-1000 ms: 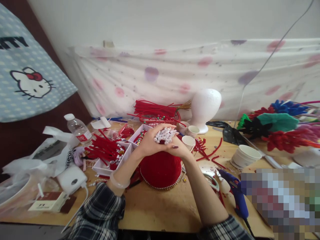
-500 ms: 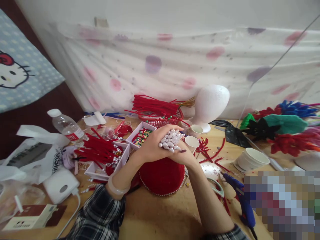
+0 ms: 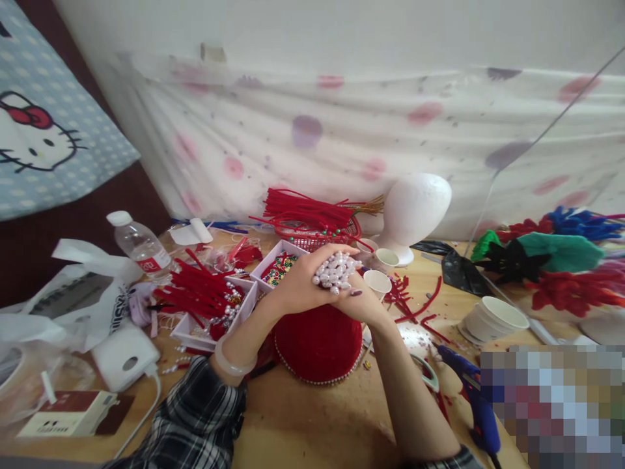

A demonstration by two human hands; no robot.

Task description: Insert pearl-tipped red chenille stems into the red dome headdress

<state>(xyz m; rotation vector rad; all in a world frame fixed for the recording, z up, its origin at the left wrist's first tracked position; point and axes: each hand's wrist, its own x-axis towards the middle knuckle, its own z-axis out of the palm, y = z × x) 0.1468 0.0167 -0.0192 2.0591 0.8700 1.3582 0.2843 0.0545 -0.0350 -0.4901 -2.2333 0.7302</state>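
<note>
A bunch of white pearl beads [image 3: 336,272] stands up between my two hands, its lower part hidden in them. My left hand [image 3: 303,281] is closed about the bunch from the left, fingers curling over its far side. My right hand [image 3: 368,305] meets it from the right, closed at the base of the beads, a dark thumbnail showing just below them. Directly beneath both hands sits a dome-shaped red velvet piece [image 3: 317,345], edged with a string of small beads. My wrists partly cover its upper portion.
Left are bead boxes [image 3: 249,306], red fuzzy stems [image 3: 195,286], a water bottle [image 3: 141,244] and a white charger [image 3: 125,355]. Behind stand a red basket [image 3: 312,242], a foam head [image 3: 415,208] and paper cups [image 3: 377,282]. A blue glue gun [image 3: 476,404] lies right, with flowers [image 3: 576,286] beyond.
The view has shifted slightly, so everything sits a little lower and further right. Both hands stay closed around the pearl bunch over the red velvet piece.
</note>
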